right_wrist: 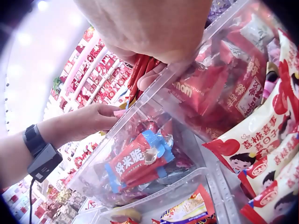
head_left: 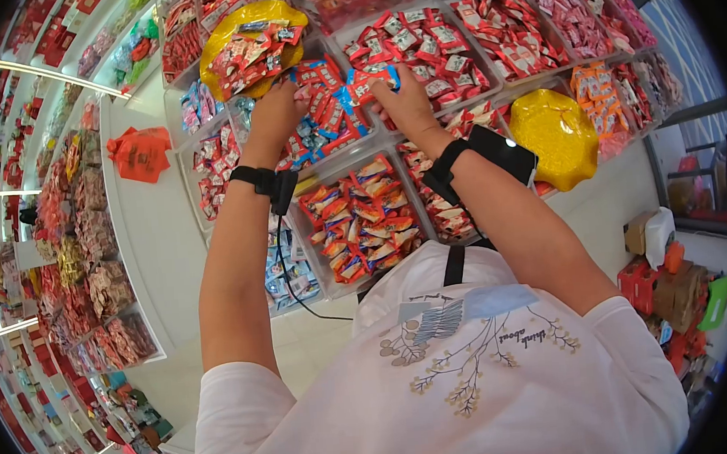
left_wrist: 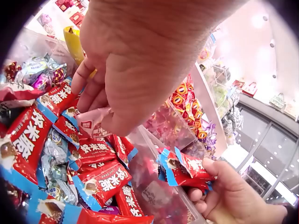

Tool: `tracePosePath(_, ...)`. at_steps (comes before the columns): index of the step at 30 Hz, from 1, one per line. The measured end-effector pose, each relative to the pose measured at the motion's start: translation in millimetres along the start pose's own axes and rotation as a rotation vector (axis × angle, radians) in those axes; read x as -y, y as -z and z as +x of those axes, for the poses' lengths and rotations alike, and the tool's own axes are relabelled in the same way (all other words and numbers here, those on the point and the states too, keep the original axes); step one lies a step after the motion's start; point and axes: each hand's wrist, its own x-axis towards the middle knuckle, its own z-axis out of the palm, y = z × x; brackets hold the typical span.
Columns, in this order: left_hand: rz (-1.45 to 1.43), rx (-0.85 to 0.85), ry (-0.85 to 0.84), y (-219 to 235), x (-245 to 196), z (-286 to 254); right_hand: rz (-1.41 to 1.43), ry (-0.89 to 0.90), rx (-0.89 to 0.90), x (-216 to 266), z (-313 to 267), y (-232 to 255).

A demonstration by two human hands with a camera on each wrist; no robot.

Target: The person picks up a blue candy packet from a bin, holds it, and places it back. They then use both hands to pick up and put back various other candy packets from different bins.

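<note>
My left hand [head_left: 279, 114] pinches a pale pink candy packet [left_wrist: 93, 122] between thumb and fingers. It is low over a clear bin of red-and-blue candy packets [left_wrist: 96, 151], just in front of a yellow wavy-edged platter [head_left: 296, 19] heaped with red packets. Over the bins to its right, my right hand [head_left: 405, 102] grips a few red-and-blue candy packets [left_wrist: 184, 168], thumb on top. In the right wrist view, the back of that hand hides most of them.
A second yellow platter [head_left: 555, 139] rests on the bins at the right. Bins of orange-and-red candies [head_left: 363, 218] and red packets [head_left: 506, 32] surround my hands. A red plastic bag [head_left: 139, 154] lies on the white counter at the left. A black cable [head_left: 286, 267] hangs from my left wrist.
</note>
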Motion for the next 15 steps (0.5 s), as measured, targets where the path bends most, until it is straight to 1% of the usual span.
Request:
tracePosePath(1, -0.043, -0.022, 0.016, 6.8, -3.3, -2.7, -0.008, -0.019, 0.004, 3.7, -1.9, 1.1)
tracePosePath(2, -0.010, -0.075, -0.026, 13.7, -3.7, -4.3, -0.017, -0.039, 0.006, 6.9, -4.0, 2.3)
tracePosePath(4, 0.057, -0.182, -0.110, 26.3, 5.8, -8.1, -0.016, -0.021, 0.001, 6.6, -4.4, 2.6)
tracePosePath(7, 0.291, -0.157, -0.156, 36.3, 23.2, -17.9, -0.029, -0.026, 0.006, 5.2, -2.1, 1.9)
tracePosePath(10, 0.421, -0.143, -0.185, 29.5, 41.7, -31.1, -0.007, -0.027, 0.024, 8.0, -4.1, 2.9)
tracePosePath(13, 0.502, -0.062, -0.204, 22.5, 46.2, -46.4, 0.045, -0.035, 0.017, 9.4, -4.3, 2.6)
tracePosePath(15, 0.496, -0.004, -0.198, 17.2, 50.2, -51.2, 0.085, -0.035, 0.019, 5.9, -2.1, 2.4)
